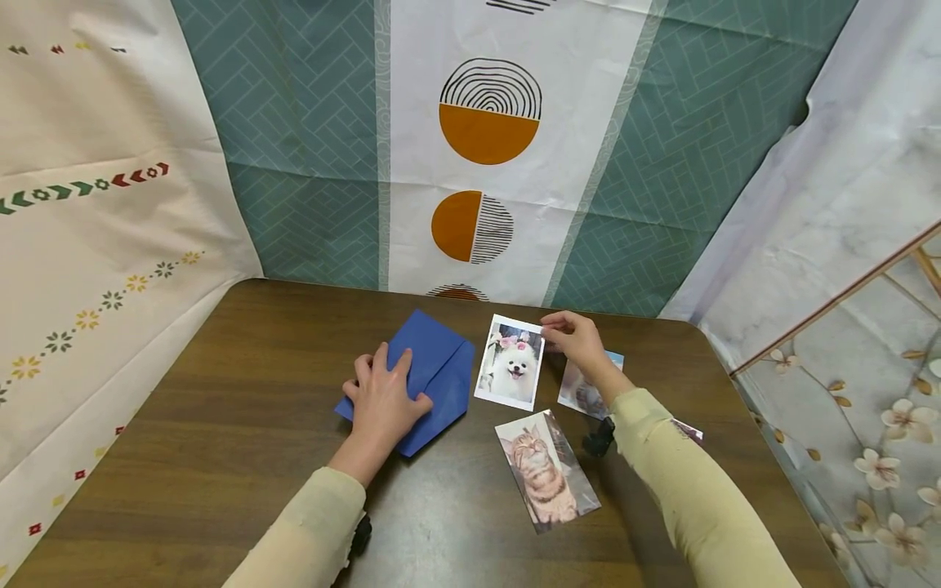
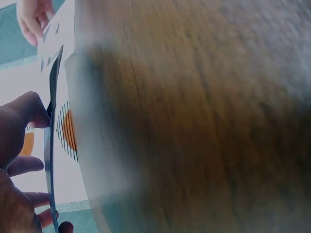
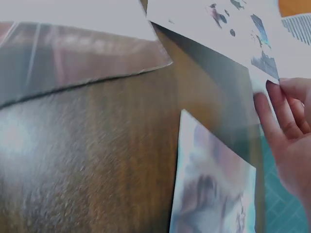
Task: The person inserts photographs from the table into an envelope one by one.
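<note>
Beside the blue envelope [image 1: 445, 376], gripped by the left hand [image 1: 382, 400], the dog photo [image 1: 510, 365] has its right edge pinched by the right hand [image 1: 578, 339], fingers nearly together; probably light, crease-prone, best edge-held.

cream sleeves [image 1: 694, 486], black wrist cameras [image 1: 599, 438]

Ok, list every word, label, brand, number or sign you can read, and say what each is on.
None can be read.
Blue envelope: no writing on the visible side.
Dog photo and cat photo: pictures only.
Pale photo: partly covered; no lettering shows.
Far-right photo: mostly hidden by the right sleeve; cannot tell.
Teal-and-white cloth: circles and stripes, no lettering.
</note>
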A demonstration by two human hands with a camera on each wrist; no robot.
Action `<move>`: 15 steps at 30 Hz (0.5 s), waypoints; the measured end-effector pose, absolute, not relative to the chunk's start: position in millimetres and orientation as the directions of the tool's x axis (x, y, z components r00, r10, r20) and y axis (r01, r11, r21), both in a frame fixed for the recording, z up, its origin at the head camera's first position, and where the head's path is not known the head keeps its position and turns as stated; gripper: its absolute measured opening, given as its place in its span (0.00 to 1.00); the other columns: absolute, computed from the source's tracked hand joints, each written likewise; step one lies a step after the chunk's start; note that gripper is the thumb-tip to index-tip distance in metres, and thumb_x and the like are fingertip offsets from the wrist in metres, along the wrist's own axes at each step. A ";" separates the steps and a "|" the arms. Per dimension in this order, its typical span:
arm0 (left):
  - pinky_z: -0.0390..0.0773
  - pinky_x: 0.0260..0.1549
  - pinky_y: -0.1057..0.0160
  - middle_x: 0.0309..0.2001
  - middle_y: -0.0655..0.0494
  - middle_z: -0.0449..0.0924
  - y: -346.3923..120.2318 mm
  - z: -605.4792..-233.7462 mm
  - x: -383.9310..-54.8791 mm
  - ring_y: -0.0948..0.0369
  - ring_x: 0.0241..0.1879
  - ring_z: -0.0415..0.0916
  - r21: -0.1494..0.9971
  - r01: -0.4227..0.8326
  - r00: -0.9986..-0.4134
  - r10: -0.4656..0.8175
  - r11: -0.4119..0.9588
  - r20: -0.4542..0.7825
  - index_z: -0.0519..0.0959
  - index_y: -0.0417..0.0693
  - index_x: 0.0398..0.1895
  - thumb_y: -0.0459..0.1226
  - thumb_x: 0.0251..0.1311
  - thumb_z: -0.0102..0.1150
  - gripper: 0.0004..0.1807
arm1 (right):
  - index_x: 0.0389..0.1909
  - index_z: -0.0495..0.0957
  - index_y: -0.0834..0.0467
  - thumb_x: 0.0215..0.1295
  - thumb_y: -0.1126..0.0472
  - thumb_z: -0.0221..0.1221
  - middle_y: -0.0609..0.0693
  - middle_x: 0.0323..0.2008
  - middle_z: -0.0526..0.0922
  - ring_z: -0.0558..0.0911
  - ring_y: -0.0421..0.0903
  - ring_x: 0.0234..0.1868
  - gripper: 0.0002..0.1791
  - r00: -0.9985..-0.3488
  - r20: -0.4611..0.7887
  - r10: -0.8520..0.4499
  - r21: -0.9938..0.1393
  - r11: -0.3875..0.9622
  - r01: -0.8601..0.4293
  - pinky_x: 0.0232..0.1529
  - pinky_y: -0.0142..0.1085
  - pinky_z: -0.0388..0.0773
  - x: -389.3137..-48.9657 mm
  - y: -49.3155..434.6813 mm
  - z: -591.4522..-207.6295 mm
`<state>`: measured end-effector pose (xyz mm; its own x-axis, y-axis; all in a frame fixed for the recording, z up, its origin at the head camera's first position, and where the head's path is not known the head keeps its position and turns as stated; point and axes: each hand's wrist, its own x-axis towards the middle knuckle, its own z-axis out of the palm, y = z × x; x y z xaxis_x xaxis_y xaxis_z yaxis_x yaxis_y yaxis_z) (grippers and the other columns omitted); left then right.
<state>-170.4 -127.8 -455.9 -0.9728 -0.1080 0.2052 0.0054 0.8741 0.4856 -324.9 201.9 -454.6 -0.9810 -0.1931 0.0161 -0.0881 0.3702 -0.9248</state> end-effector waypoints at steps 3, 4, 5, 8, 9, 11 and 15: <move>0.66 0.50 0.25 0.77 0.29 0.61 -127.3 -456.3 -171.7 0.30 0.71 0.56 0.495 0.003 -0.972 -0.114 0.869 0.206 0.75 0.42 0.75 0.42 0.55 0.72 0.41 | 0.65 0.75 0.73 0.77 0.68 0.62 0.53 0.47 0.82 0.85 0.47 0.46 0.21 -0.985 -0.045 -0.166 -0.980 0.199 0.011 0.48 0.43 0.89 -326.4 202.6 -450.9; 0.66 0.50 0.25 0.77 0.29 0.61 -126.9 -456.6 -172.1 0.29 0.71 0.56 0.498 0.003 -0.971 -0.116 0.867 0.209 0.76 0.42 0.75 0.42 0.55 0.72 0.41 | 0.65 0.75 0.73 0.77 0.68 0.62 0.51 0.46 0.81 0.85 0.45 0.46 0.21 -0.985 -0.062 -0.159 -0.987 0.157 0.036 0.47 0.42 0.89 -326.9 203.1 -449.6; 0.66 0.50 0.24 0.77 0.29 0.61 -126.7 -456.6 -172.7 0.29 0.71 0.56 0.501 0.004 -0.970 -0.119 0.865 0.214 0.76 0.42 0.74 0.42 0.55 0.73 0.41 | 0.66 0.74 0.73 0.77 0.68 0.61 0.50 0.46 0.81 0.84 0.44 0.47 0.21 -0.985 -0.074 -0.153 -0.991 0.120 0.056 0.47 0.41 0.88 -327.5 203.5 -448.4; 0.66 0.49 0.24 0.77 0.29 0.61 -125.6 -456.5 -174.5 0.29 0.70 0.56 0.510 0.003 -0.965 -0.131 0.860 0.227 0.76 0.42 0.74 0.43 0.55 0.73 0.41 | 0.66 0.73 0.73 0.78 0.68 0.61 0.48 0.45 0.81 0.84 0.43 0.47 0.21 -0.986 -0.094 -0.139 -0.995 0.045 0.088 0.47 0.38 0.88 -329.4 204.8 -444.6; 0.66 0.49 0.24 0.77 0.29 0.61 -125.2 -456.0 -175.2 0.29 0.70 0.56 0.514 0.004 -0.963 -0.135 0.858 0.233 0.76 0.41 0.74 0.43 0.55 0.73 0.41 | 0.65 0.73 0.73 0.78 0.68 0.60 0.47 0.44 0.82 0.84 0.43 0.47 0.21 -0.986 -0.098 -0.134 -0.995 0.030 0.095 0.47 0.37 0.88 -330.0 205.1 -443.7; 0.66 0.48 0.24 0.76 0.28 0.61 -124.5 -455.2 -176.7 0.29 0.70 0.56 0.521 0.003 -0.959 -0.145 0.854 0.244 0.76 0.41 0.74 0.42 0.55 0.73 0.40 | 0.66 0.72 0.74 0.78 0.68 0.60 0.47 0.44 0.83 0.85 0.43 0.46 0.22 -0.986 -0.106 -0.132 -0.994 0.010 0.106 0.46 0.36 0.88 -330.9 205.1 -442.3; 0.67 0.48 0.24 0.76 0.28 0.61 -123.7 -453.1 -179.5 0.29 0.70 0.56 0.527 -0.011 -0.956 -0.164 0.850 0.245 0.76 0.40 0.73 0.42 0.55 0.73 0.40 | 0.65 0.73 0.73 0.77 0.67 0.62 0.46 0.45 0.84 0.85 0.43 0.44 0.21 -0.980 -0.131 -0.148 -0.991 0.023 0.129 0.45 0.35 0.87 -329.4 202.2 -440.9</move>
<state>-179.5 -123.7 -453.1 -0.9557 -0.1638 0.2446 -0.0106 0.8496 0.5273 -329.4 202.2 -440.9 -0.9802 -0.1479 -0.1314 0.1295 0.0227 -0.9913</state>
